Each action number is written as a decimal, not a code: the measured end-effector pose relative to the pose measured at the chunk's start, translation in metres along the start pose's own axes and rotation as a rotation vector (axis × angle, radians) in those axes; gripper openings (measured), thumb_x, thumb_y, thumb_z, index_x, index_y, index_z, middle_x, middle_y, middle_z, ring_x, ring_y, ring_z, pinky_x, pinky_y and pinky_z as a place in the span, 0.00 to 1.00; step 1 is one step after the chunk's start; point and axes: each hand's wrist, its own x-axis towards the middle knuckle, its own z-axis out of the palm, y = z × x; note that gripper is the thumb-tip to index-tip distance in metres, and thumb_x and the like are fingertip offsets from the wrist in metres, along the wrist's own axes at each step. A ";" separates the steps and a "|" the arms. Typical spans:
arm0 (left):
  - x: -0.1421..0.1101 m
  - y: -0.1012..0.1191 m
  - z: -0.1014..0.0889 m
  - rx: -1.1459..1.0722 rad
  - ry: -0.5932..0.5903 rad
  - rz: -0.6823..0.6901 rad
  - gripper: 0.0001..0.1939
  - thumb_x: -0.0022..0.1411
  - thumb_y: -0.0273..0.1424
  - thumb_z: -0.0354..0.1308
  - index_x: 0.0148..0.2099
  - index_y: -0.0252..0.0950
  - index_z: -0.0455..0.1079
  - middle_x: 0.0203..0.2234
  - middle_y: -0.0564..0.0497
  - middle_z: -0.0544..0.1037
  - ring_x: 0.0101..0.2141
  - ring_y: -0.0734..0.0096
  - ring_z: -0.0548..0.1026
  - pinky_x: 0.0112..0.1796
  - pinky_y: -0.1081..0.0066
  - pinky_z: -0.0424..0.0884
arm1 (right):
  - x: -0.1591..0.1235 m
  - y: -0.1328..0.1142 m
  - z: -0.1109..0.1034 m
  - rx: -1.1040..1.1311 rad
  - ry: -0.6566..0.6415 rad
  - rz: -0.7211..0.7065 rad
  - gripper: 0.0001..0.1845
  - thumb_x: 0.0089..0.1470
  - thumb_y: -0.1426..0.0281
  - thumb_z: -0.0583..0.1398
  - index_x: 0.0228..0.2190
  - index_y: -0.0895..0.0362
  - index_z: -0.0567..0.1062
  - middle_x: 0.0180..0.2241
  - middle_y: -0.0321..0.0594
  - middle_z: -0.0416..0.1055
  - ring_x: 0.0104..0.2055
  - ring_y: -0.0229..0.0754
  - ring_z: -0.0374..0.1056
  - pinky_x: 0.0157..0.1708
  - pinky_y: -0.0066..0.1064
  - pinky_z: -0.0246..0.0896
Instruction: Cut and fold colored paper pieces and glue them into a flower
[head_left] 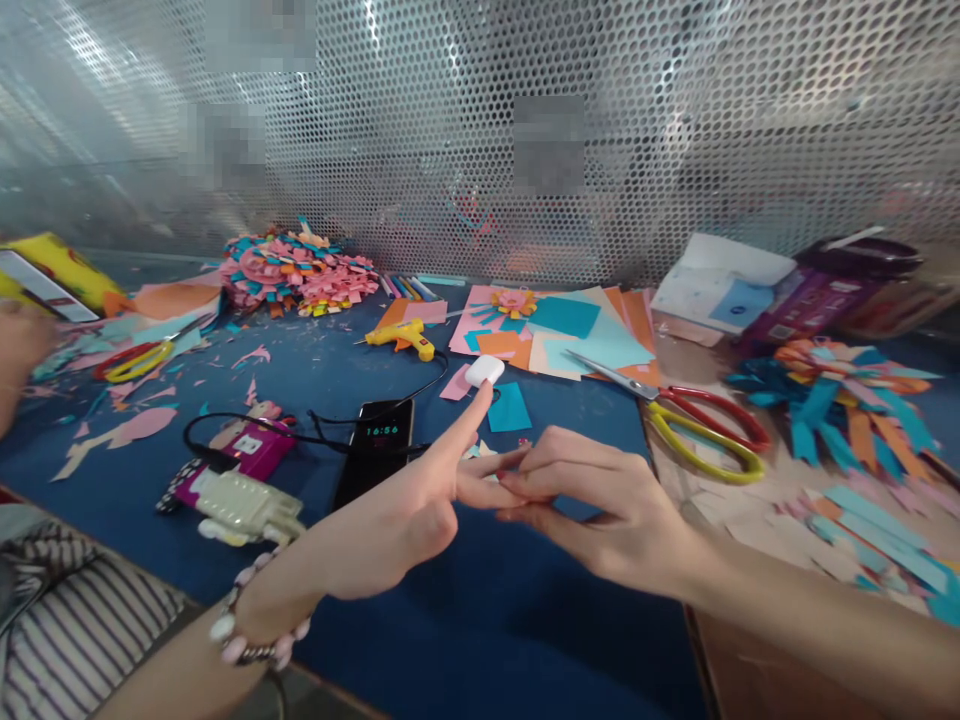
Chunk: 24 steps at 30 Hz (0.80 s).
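Observation:
My left hand [409,515], with a beaded bracelet [255,625] at the wrist, is raised over the blue table with its index finger stretched out. Its other fingers extend to the right, where my right hand [619,500] closes around their tips. Whether anything small is between the fingers is hidden. Just beyond the index fingertip lie a white earbud-style case [485,371] and a blue paper square [509,407]. A black phone [375,440] showing 16:56 lies left of my left hand, with a cable across it.
A yellow glue gun [405,338], red-and-yellow-handled scissors [697,420] and coloured paper sheets [592,325] lie ahead. Paper-strip piles [292,270] stand at the back left, a paper-strip flower [840,395] at right. Another person's hand [22,345] is far left. Perforated metal [450,130] forms the back.

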 end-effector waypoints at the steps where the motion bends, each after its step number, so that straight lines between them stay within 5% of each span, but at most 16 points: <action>1: -0.001 0.001 0.000 0.015 -0.015 0.018 0.44 0.51 0.56 0.57 0.65 0.41 0.56 0.60 0.40 0.64 0.60 0.43 0.59 0.56 0.51 0.60 | -0.001 -0.001 0.000 0.000 0.000 -0.003 0.09 0.54 0.78 0.60 0.34 0.51 0.76 0.30 0.40 0.74 0.34 0.40 0.70 0.35 0.35 0.72; 7: 0.000 -0.006 -0.001 0.108 -0.131 0.118 0.41 0.56 0.54 0.53 0.67 0.43 0.52 0.66 0.42 0.49 0.60 0.41 0.58 0.58 0.49 0.57 | -0.003 0.000 0.000 -0.008 -0.023 -0.019 0.07 0.53 0.77 0.62 0.35 0.55 0.76 0.30 0.40 0.74 0.33 0.38 0.70 0.34 0.32 0.70; 13: 0.004 -0.017 -0.004 0.225 -0.291 0.162 0.48 0.60 0.54 0.47 0.69 0.41 0.25 0.59 0.38 0.64 0.64 0.48 0.50 0.60 0.43 0.46 | -0.007 0.007 -0.001 -0.083 -0.051 -0.103 0.06 0.55 0.78 0.60 0.36 0.60 0.76 0.32 0.43 0.75 0.35 0.39 0.70 0.35 0.32 0.69; 20: 0.006 -0.012 -0.004 0.375 -0.236 0.240 0.36 0.61 0.55 0.42 0.66 0.44 0.52 0.67 0.44 0.47 0.61 0.46 0.59 0.59 0.48 0.56 | -0.008 0.008 -0.011 -0.293 -0.153 -0.191 0.08 0.60 0.73 0.57 0.40 0.60 0.74 0.36 0.45 0.74 0.38 0.40 0.70 0.40 0.35 0.70; 24: 0.005 -0.013 -0.006 0.444 -0.186 0.272 0.35 0.62 0.54 0.40 0.65 0.44 0.55 0.66 0.45 0.51 0.59 0.49 0.62 0.58 0.50 0.59 | -0.010 0.006 -0.012 -0.431 -0.124 -0.247 0.10 0.59 0.73 0.57 0.43 0.61 0.72 0.38 0.47 0.73 0.41 0.41 0.70 0.40 0.35 0.70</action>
